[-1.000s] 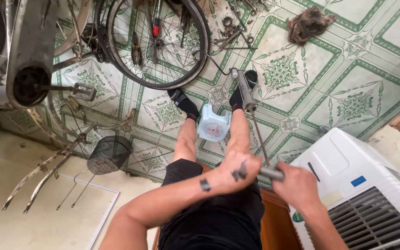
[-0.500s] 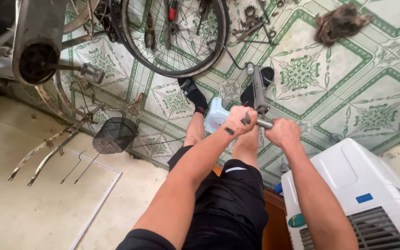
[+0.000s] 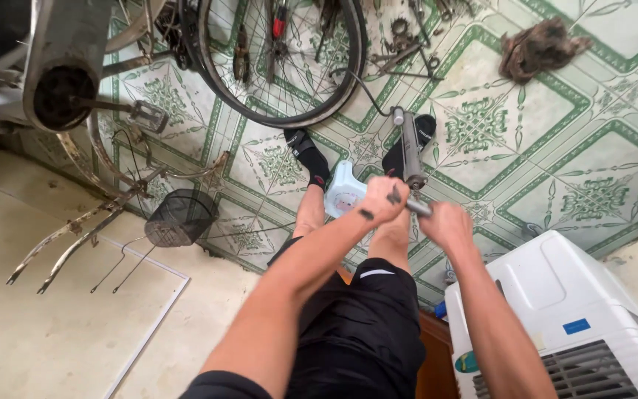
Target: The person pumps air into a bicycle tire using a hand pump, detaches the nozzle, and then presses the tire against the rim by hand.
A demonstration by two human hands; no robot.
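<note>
Above the pump (image 3: 410, 151), which stands upright on the tiled floor (image 3: 555, 148) between our 2 feet, we clench its handle with our left hand (image 3: 382, 199) and right hand (image 3: 444, 223). Near the pump lies a bicycle wheel (image 3: 282, 66). Pushing off-centre could tip the pump sideways.

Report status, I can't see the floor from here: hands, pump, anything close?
Left hand and right hand both shut on pump handle. Floor pump upright between feet. Bicycle wheel just beyond, white fan unit at right.
</note>
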